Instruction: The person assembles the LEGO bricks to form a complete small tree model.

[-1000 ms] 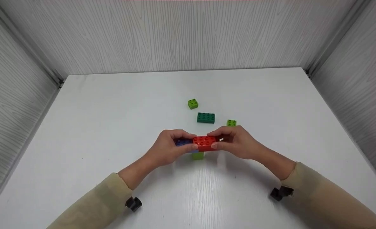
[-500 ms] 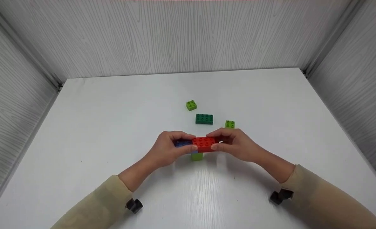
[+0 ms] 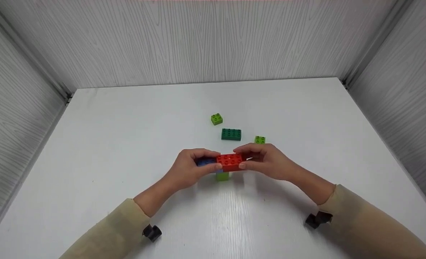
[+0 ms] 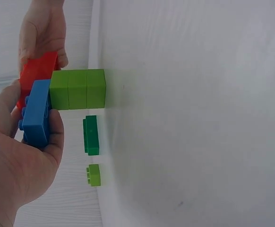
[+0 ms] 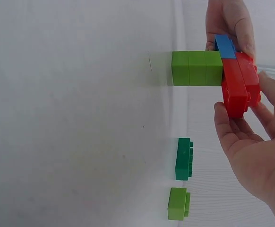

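Note:
Three light green blocks form an upright column [image 5: 196, 68] on the table. Across its top sit a blue building brick [image 4: 37, 113] on the left and a red brick [image 5: 235, 92] on the right, end to end. A second red brick [image 3: 230, 163], studs up, lies over them. My left hand [image 3: 189, 169] holds the blue brick between thumb and fingers, its fingertips at the upper red brick's left end. With thumb and fingers, my right hand [image 3: 270, 163] grips the red bricks at their right end. In the head view, the hands hide most of the blue brick.
Behind the hands lie a dark green brick [image 3: 231, 134], a small light green brick [image 3: 216, 119] farther back, and another light green brick [image 3: 259, 140] near the right hand. Pale wood-grain panels [image 3: 213, 43] border the white table [image 3: 126, 126] at the back and sides.

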### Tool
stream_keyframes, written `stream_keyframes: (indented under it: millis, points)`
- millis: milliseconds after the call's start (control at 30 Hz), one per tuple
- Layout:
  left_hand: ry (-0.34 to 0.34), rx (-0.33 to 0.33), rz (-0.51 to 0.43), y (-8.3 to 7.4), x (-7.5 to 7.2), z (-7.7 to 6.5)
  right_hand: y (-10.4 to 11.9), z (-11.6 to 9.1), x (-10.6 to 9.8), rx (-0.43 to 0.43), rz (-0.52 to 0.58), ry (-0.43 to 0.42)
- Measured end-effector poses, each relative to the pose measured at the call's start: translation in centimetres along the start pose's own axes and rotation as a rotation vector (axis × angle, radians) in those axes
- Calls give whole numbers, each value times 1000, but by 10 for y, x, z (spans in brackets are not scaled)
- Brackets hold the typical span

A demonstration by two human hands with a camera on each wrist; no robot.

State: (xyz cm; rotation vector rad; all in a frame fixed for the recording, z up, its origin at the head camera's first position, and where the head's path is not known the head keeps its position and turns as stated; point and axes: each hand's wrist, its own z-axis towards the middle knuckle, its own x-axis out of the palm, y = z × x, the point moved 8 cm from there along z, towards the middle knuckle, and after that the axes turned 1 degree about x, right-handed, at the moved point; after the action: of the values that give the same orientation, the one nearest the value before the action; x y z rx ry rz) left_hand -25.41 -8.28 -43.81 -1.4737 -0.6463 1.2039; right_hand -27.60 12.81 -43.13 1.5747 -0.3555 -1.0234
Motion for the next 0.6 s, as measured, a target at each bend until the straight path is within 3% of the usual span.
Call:
stream_keyframes:
  millis: [233, 600]
  points:
    - [-17, -45, 5, 1, -1, -1, 1, -2, -33, -5, 60, -107]
    - [-21, -41, 5, 1, -1, -2, -20, -3, -78, 82, -21, -263]
